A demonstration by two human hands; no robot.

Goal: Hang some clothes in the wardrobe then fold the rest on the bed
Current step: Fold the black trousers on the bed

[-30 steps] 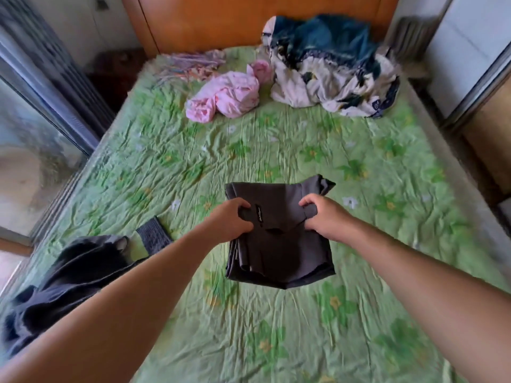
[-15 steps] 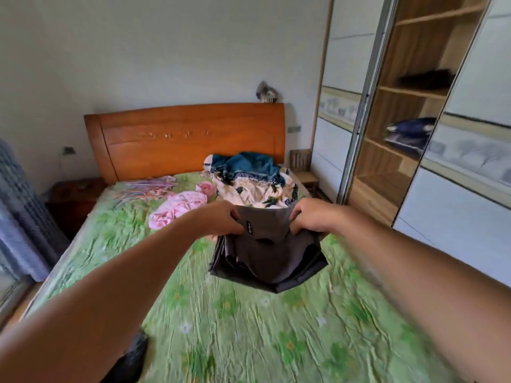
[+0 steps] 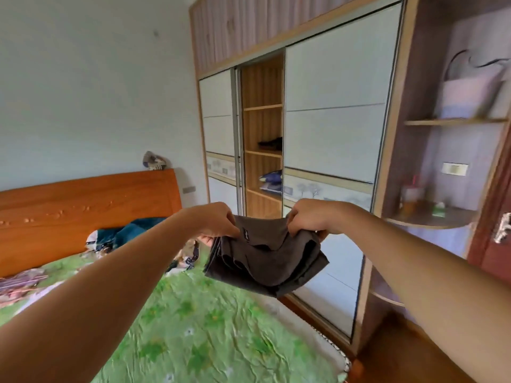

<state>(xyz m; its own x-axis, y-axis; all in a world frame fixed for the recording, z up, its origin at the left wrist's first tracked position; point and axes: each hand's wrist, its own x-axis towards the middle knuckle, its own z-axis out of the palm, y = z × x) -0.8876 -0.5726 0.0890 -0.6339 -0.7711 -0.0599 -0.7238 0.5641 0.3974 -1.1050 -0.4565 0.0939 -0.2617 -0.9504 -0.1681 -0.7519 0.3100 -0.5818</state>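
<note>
The bed (image 3: pixel 210 341), under a green flowered sheet, carries a heap of teal and white clothes (image 3: pixel 121 236) at its far end and a striped garment (image 3: pixel 19 283) at far left. In the wardrobe (image 3: pixel 331 78) to the right, one shelf (image 3: pixel 262 153) holds a dark item (image 3: pixel 271 143), and a lower one holds folded blue fabric (image 3: pixel 271 179).

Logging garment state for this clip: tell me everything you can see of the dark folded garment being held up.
The dark garment is grey-brown cloth, folded into several stacked layers, with a small tag near its top edge. The left hand and right hand grip that edge. The layers sag below, in the air by the bed edge, in front of the wardrobe.
</note>
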